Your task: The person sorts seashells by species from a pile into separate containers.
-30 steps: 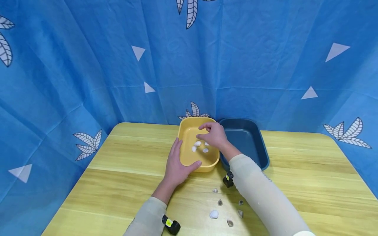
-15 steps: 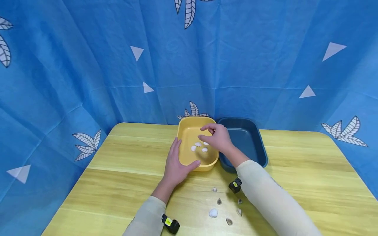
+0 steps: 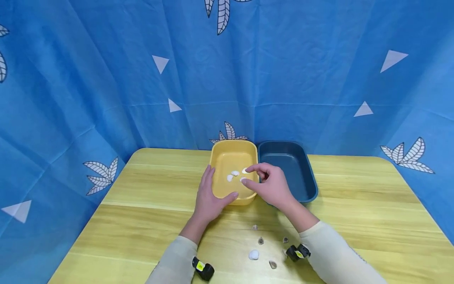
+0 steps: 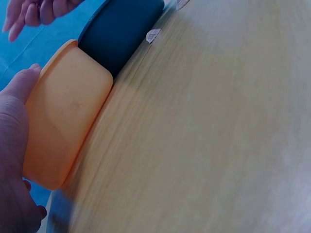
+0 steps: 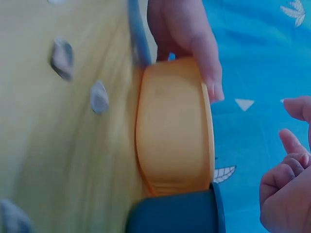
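My left hand (image 3: 209, 201) grips the near left corner of a yellow plastic box (image 3: 219, 188), thumb over its near rim and fingers along its left side. Several white seashells (image 3: 229, 178) lie on the box floor. Over the right side of that box, partly over the blue one beside it, hovers my right hand (image 3: 274, 186). Its thumb and index finger are spread apart with nothing held between them, and the other fingers are bent. In the right wrist view the yellow box (image 5: 175, 126) shows from its near side, with the left thumb at its rim.
A dark blue box (image 3: 310, 187) stands against the yellow box's right side. On the wooden table (image 3: 142, 232) in front lie a white seashell (image 3: 253, 255) and several small brownish shells (image 3: 272, 264). A blue curtain (image 3: 301, 79) hangs behind the table.
My right hand has drawn back from above the middle of the yellow box, toward the right and nearer me. The left hand keeps its place on the box, and the shells inside stay put.
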{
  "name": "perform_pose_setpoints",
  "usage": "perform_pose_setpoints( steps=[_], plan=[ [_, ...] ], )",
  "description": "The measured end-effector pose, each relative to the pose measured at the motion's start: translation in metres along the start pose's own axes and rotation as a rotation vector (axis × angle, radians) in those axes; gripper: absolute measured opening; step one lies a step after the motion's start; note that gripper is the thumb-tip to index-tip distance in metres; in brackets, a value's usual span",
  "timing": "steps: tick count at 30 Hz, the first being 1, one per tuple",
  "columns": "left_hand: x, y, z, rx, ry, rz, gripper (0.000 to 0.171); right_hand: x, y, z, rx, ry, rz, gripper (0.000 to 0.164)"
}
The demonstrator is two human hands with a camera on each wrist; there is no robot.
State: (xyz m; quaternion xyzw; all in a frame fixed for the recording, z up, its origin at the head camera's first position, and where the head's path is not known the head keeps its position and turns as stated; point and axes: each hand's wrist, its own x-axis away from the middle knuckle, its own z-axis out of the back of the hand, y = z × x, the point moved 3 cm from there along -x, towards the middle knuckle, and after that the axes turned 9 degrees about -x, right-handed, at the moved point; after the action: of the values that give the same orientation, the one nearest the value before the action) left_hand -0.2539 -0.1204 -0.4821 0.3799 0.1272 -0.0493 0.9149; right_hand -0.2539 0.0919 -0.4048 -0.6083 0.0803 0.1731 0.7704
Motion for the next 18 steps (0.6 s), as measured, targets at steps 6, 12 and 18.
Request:
perform_pose_setpoints(
  steps=[6, 12, 18],
  plan=[
    [0.001, 0.0, 0.0, -0.001, -0.007, 0.015, 0.11, 0.028, -0.003, 0.001, -0.012, -0.02, 0.02, 0.019],
    [0.003, -0.001, -0.002, 0.002, -0.013, 0.012, 0.112, 0.059, 0.002, 0.004, -0.047, -0.018, 0.0, 0.021],
    [0.0, -0.001, -0.001, 0.0, -0.003, 0.001, 0.111, 0.083, 0.008, 0.005, -0.063, -0.075, -0.032, 0.023]
  ],
)
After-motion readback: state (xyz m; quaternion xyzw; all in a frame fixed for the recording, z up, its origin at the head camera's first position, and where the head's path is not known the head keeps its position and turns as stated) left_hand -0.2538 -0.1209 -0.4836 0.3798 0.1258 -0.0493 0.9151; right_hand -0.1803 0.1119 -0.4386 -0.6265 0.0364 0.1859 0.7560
